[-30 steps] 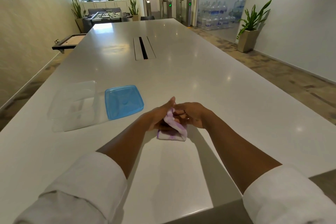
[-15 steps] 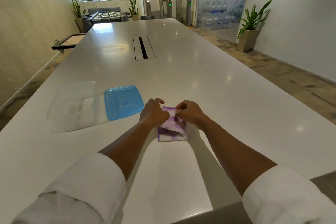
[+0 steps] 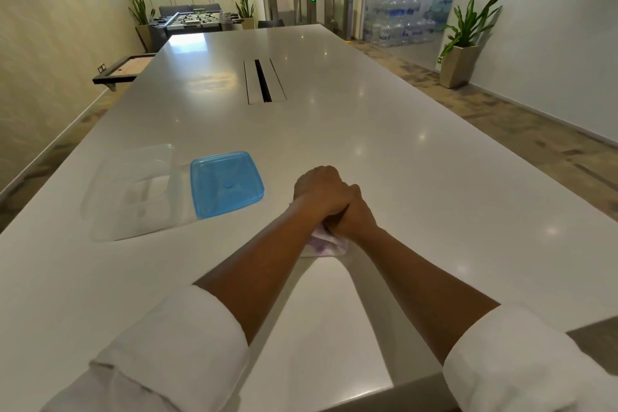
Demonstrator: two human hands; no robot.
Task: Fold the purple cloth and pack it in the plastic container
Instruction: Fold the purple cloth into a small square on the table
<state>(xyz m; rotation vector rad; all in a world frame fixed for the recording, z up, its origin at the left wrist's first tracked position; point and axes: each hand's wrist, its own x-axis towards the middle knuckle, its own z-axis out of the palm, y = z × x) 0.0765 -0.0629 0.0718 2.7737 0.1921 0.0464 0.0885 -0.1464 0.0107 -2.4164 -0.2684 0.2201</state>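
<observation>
Left hand (image 3: pixel 319 192) stacked over right hand (image 3: pixel 354 216), forearms converging (fingers apparently curled, mostly hidden)

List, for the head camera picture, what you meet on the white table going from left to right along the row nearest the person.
clear plastic container → blue lid → left hand, pressed against the right hand over the purple cloth

No readable text anywhere — water-bottle labels (image 3: pixel 401 23) too blurred to read.
</observation>
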